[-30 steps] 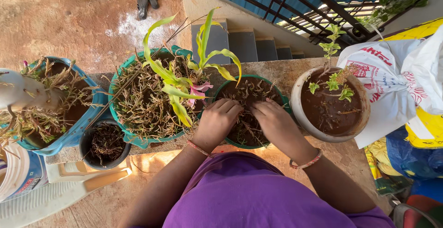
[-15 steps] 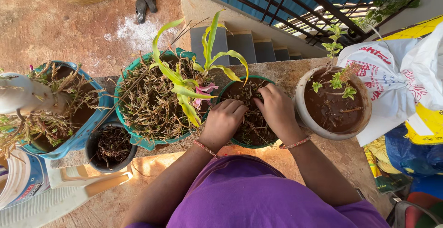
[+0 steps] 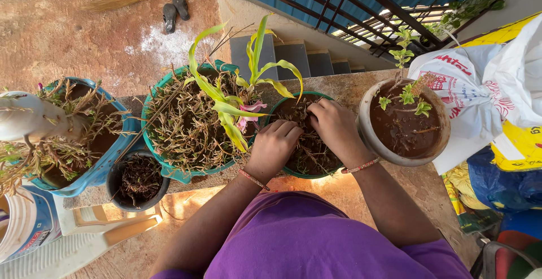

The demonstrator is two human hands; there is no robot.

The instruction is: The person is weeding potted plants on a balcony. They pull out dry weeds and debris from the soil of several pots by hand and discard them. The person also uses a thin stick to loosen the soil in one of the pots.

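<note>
1. Both hands are down in a green pot [image 3: 282, 115] that stands on a stone ledge [image 3: 361, 84], at its near edge.
2. The left hand [image 3: 274, 146] is curled into a loose fist on the soil at the pot's left side; whether it pinches anything cannot be told.
3. The right hand [image 3: 334, 124] lies knuckles up on the soil, fingers bent into the dry roots; its fingertips are hidden.
4. A teal pot [image 3: 169, 169] with a long-leaved plant touches the green pot's left side.
5. A pale round pot [image 3: 367, 138] of wet soil and small seedlings sits just beside it on the right.
6. A small black pot [image 3: 138, 180] stands at the ledge's near left edge.
</note>
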